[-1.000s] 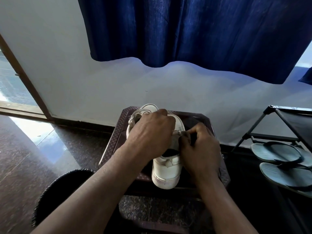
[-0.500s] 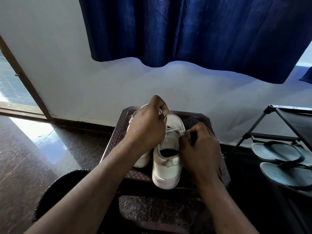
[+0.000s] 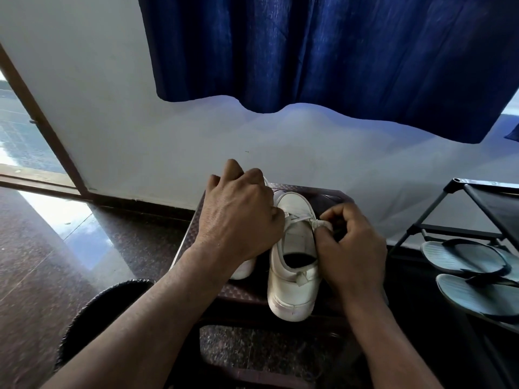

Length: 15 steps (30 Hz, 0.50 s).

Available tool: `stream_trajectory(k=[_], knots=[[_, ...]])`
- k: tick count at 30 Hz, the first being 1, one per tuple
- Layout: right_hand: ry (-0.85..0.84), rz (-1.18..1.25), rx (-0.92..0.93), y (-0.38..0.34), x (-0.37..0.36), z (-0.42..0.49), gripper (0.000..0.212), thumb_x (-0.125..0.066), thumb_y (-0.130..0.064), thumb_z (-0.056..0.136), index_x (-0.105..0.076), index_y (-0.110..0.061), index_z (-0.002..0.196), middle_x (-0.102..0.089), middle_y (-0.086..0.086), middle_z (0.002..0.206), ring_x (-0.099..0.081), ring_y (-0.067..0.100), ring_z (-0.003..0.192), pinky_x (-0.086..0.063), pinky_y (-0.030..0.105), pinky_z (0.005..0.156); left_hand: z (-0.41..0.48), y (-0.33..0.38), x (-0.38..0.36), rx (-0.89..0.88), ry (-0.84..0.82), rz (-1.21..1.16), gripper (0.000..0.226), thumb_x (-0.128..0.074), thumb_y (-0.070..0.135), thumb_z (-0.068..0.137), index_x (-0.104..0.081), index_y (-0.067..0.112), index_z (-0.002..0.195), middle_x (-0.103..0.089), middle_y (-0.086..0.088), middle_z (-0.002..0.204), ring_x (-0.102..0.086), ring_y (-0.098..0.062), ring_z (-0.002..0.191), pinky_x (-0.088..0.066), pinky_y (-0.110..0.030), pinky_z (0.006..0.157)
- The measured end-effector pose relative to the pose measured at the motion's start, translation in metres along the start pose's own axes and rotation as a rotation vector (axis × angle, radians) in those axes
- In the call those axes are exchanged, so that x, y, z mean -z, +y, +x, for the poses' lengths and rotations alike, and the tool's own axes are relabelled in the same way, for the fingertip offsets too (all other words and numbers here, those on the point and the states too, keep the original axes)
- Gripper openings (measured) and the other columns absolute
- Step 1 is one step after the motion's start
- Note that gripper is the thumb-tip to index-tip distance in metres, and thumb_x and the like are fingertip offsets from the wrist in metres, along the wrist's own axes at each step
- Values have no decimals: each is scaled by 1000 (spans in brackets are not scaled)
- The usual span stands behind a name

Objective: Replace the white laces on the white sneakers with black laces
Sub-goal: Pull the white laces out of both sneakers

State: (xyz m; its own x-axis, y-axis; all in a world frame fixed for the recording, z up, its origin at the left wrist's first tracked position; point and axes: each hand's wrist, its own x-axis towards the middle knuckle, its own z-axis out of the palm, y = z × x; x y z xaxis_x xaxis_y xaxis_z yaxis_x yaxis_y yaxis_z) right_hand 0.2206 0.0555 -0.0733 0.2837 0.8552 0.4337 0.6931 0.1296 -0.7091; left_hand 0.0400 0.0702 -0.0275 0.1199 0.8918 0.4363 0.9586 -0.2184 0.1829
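Two white sneakers sit side by side on a small brown stool (image 3: 185,240), toes pointing at the wall behind it. The right sneaker (image 3: 292,279) is on the stool's right half in plain view, heel at the stool's near edge. The left sneaker (image 3: 243,272) is on the stool's left half and mostly hidden, so only its heel shows.

One strand of white lace (image 3: 300,219) crosses the right sneaker up near the toe end, and the tongue below it is bare.

The left hand (image 3: 241,214) hovers over the stool's left half, fingers curled into a fist. The lace runs straight in under it and a bit of white pokes out by the far knuckles, so it's gripping the lace. The right hand (image 3: 354,248) is over the stool's right side, thumb and fingertips pinching the right sneaker's eyelet edge, right where the lace comes through.

Other stuff: a blue curtain (image 3: 337,51) hangs on the wall above the stool. A black shoe rack (image 3: 483,209) stands to the stool's right with two grey flip-flops (image 3: 463,256) on it. A dark round thing (image 3: 92,310) sits on the floor at the stool's near left — can't tell what it is.
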Motion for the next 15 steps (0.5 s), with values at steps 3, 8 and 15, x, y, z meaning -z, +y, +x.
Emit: stream_trajectory(k=[3, 8, 15], knots=[[-62, 26, 10, -2, 1, 4, 12, -70, -21, 80, -65, -28, 88, -68, -12, 87, -62, 9, 80, -41, 28, 71, -5, 3, 3, -7, 54, -36, 39, -46, 48, 83, -70, 22, 67, -60, 17, 89, -40, -19, 110, -35, -41, 89], [-211, 117, 103, -16, -5, 19, 32, -66, -7, 80, -67, -32, 100, -71, -18, 98, -66, 5, 95, -51, 20, 82, -10, 8, -6, -61, -62, 42, 52, -47, 70, 86, -74, 26, 80, -60, 19, 107, -35, -20, 122, -32, -48, 100], [-446, -1, 106, -7, -10, 25, 31, -60, -14, 83, -63, -40, 101, -72, -11, 104, -64, 8, 108, -51, 24, 91, -13, 2, -14, -41, -47, -31, 46, -44, 52, 83, -78, 22, 92, -62, 17, 116, -33, -22, 125, -33, -49, 100]])
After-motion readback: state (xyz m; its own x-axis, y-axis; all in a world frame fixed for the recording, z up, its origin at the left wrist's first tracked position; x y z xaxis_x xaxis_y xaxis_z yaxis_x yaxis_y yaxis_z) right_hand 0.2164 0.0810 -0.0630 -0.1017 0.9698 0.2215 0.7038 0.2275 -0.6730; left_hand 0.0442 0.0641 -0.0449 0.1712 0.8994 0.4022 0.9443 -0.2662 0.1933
